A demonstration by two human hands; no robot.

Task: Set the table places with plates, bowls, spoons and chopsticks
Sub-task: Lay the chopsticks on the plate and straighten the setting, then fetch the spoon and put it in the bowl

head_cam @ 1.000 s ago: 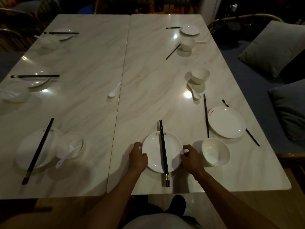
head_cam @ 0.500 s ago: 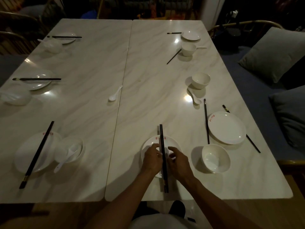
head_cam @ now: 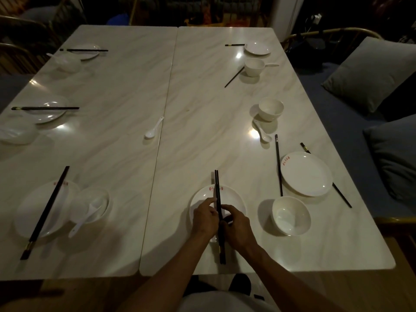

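A white plate (head_cam: 234,197) lies at the near edge of the marble table (head_cam: 202,122). A pair of black chopsticks (head_cam: 217,185) lies lengthways across it. My left hand (head_cam: 206,218) and my right hand (head_cam: 236,226) meet over the plate, and the fingers of both pinch the chopsticks from either side. An empty white bowl (head_cam: 290,216) stands just right of the plate. A loose white spoon (head_cam: 153,129) lies mid-table.
Further right are a plate (head_cam: 306,173) flanked by single chopsticks, a bowl (head_cam: 270,109) and a spoon (head_cam: 262,131). At near left, a plate (head_cam: 33,212) with chopsticks and a bowl with spoon (head_cam: 94,208). More settings sit farther back. Cushions (head_cam: 369,73) line the right side.
Both hands left the plate's rim, came together over its middle and now pinch the chopsticks.
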